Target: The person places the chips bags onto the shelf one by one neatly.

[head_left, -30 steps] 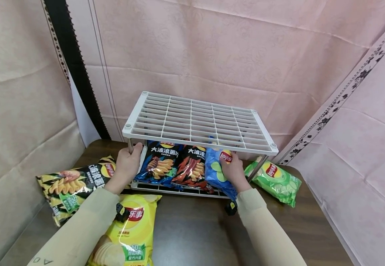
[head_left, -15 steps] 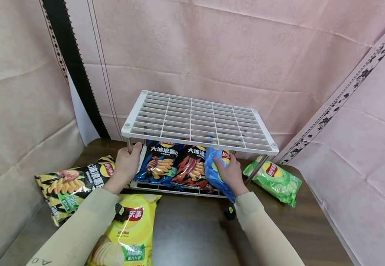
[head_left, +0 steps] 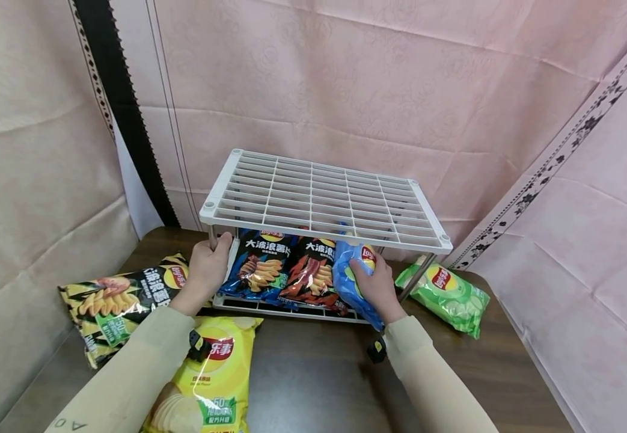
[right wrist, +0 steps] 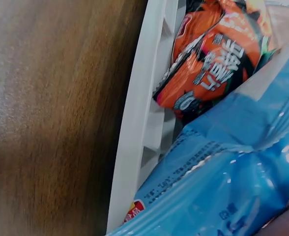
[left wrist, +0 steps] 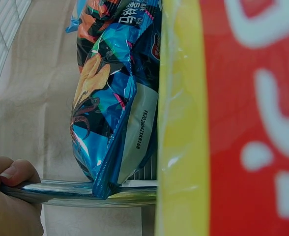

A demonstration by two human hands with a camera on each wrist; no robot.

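Note:
My left hand [head_left: 207,267] grips the front left metal post [left wrist: 68,191] of a white two-tier rack [head_left: 326,233]. At the rack's right end, my right hand [head_left: 381,281] holds a blue chip bag [head_left: 348,284], thumb across its front. That bag leans on the lower shelf, its bottom end reaching past the front edge. To its left stand a red-and-black chip bag [head_left: 313,270] and a blue-and-black chip bag [head_left: 259,264], side by side. In the right wrist view the blue bag [right wrist: 233,172] hides most of the hand.
On the brown table [head_left: 313,373], a yellow chip bag [head_left: 221,373] lies in front, partly under the left forearm. A black-and-yellow chip bag [head_left: 124,300] lies at left, a green one [head_left: 448,297] at right beside the rack. Pink cloth [head_left: 345,78] hangs behind and at both sides.
Between the oldest frame and the middle one, my right hand shifted its hold, bringing the thumb across the blue bag's front and turning the bag slightly. My left hand stays on the post.

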